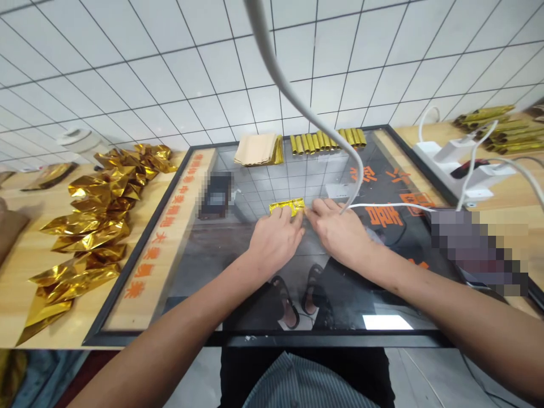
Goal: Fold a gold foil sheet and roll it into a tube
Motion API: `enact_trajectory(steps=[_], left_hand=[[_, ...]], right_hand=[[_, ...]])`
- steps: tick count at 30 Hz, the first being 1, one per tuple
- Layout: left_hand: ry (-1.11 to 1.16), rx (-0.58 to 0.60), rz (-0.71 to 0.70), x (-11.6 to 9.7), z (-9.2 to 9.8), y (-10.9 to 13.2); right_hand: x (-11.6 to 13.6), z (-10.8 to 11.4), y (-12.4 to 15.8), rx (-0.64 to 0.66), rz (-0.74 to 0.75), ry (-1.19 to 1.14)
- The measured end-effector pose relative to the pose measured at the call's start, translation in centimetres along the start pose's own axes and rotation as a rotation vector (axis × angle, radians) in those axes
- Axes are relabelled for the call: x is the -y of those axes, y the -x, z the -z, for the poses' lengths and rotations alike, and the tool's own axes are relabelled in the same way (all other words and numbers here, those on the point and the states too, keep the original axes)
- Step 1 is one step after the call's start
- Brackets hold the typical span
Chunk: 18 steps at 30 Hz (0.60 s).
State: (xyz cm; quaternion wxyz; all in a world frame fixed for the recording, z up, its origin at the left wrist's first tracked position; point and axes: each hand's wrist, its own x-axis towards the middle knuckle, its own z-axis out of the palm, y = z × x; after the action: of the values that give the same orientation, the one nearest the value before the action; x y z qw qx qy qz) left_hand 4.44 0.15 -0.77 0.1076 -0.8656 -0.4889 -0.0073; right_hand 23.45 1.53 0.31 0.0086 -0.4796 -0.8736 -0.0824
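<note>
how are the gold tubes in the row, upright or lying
Lying: the gold tubes rest side by side on the glass, their near ends visible.

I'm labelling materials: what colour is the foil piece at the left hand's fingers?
The foil piece is yellow-gold, clearest in the head view.

The person's left arm point(191, 317) and right arm point(429, 297) were bare and stretched out in front, slanting in toward each other, and the left hand point(276, 235) and right hand point(335, 226) sat very close together with their backs facing up and their fingers point(285, 215) bent a little.
</note>
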Motion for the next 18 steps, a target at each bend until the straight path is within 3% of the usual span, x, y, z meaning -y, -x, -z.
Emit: enact_trajectory(steps=[3,6,10,18], left_hand=[[0.000,-0.023,0.009,-0.2,-0.1,0.2],[0.016,-0.023,0.008,-0.4,-0.2,0.2],[0.031,-0.049,0.009,-0.2,-0.4,0.5],[0.024,-0.086,-0.030,1.8,-0.9,2.6]], right_hand=[[-0.2,-0.3,0.3,-0.078,0.035,-0.024],[-0.5,-1.4,0.4,-0.188,0.166,-0.111],[-0.4,-2.4,0.3,-0.188,0.199,-0.186],[0.2,-2.0,0.6,-0.178,0.212,-0.020]])
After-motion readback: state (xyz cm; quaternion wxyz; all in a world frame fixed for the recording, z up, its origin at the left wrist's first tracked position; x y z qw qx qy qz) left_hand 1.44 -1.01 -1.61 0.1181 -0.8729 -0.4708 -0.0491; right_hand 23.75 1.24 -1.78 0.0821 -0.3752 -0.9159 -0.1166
